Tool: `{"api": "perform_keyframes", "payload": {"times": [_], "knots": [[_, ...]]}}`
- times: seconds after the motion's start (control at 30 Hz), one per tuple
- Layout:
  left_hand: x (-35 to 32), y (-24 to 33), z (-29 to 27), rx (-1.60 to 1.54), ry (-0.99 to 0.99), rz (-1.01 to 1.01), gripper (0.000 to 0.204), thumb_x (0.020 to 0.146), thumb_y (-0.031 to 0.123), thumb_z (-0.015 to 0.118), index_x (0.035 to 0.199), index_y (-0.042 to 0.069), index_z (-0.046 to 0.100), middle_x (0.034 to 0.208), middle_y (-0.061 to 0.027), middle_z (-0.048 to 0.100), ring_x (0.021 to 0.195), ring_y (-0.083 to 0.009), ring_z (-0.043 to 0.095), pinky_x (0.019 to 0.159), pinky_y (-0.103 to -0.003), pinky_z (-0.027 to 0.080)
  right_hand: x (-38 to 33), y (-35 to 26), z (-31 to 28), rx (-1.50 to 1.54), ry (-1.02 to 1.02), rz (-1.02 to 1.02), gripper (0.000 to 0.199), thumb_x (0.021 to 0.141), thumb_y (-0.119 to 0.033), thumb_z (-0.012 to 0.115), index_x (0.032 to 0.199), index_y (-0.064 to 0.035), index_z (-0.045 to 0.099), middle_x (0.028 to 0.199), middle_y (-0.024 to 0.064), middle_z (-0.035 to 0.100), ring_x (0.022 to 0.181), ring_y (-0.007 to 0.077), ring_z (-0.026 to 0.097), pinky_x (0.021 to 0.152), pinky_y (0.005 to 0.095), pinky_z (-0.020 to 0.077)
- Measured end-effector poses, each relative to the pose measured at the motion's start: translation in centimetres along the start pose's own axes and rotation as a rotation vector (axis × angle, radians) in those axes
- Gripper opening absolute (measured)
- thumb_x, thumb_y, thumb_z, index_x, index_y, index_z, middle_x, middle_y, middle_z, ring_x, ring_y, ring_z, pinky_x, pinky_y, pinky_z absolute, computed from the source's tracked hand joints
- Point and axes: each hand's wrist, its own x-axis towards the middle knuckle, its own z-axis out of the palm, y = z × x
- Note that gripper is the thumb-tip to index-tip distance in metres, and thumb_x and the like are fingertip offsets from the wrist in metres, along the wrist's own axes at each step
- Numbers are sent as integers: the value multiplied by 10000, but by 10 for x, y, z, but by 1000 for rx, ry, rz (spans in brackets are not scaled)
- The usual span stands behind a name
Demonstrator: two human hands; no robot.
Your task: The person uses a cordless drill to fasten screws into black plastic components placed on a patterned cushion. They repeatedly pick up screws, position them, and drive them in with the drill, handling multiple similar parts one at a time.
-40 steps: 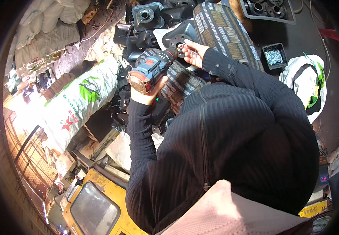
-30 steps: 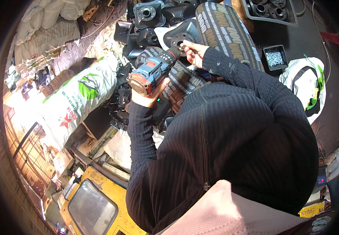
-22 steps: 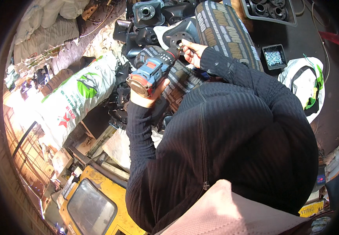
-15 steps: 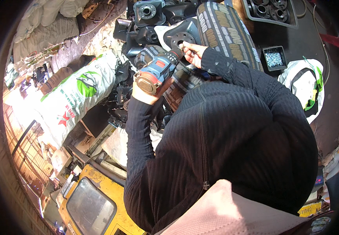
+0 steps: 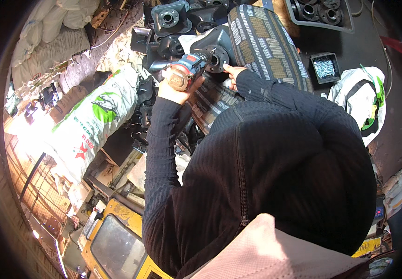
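Note:
My left hand (image 5: 178, 91) is wrapped round a blue and red cordless drill (image 5: 190, 63), its front end against the round flange of a black plastic part (image 5: 215, 59). That part has a hole in its middle and a funnel-like, square-edged body leaning on a patterned cushion (image 5: 268, 46). At the flange's right rim, the fingertips of my right hand (image 5: 236, 76) are pinched together on the edge. Something small and pale shows under those fingers, too small to name. The drill's tip is partly hidden by its own body.
More black flanged parts (image 5: 168, 18) are heaped at the far side. A small black tray of screws (image 5: 324, 68) sits right, below a grey bin of black rings (image 5: 352, 24). A white-green sack (image 5: 99, 111) lies left; a white bag (image 5: 361, 100) lies right. Yellow machinery (image 5: 117, 242) stands lower left.
The drill has swung up and its tip has moved onto the flange. My right hand has shifted from over the flange's centre to its right rim. The flange now tilts more toward me.

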Motion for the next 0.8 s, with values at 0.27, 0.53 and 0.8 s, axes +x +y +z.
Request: {"api": "perform_keyframes", "payload": {"times": [0.27,0.53,0.8], "knots": [[20,0,-2,52,-118,110,344,759,221,653,1070,98,573,969,-85,595,894,-255,563,791,-360,438,31,6,2,-200,-6,-59,625,878,-486,431,1277,-8,366,1071,107,548,555,133,538,504,250,467],[24,0,3,-45,-200,2,574,692,347,733,1104,24,497,1053,-104,591,943,-201,589,817,-307,478,35,12,2,-148,-48,-9,669,888,-471,423,1355,-27,244,1066,113,541,507,104,499,492,245,452],[33,-7,5,133,-145,72,587,699,390,715,1116,34,506,1041,-108,593,952,-229,579,835,-320,457,24,7,5,-38,2,-65,484,878,-439,476,1162,-48,446,796,31,489,473,96,433,417,240,434]]}}
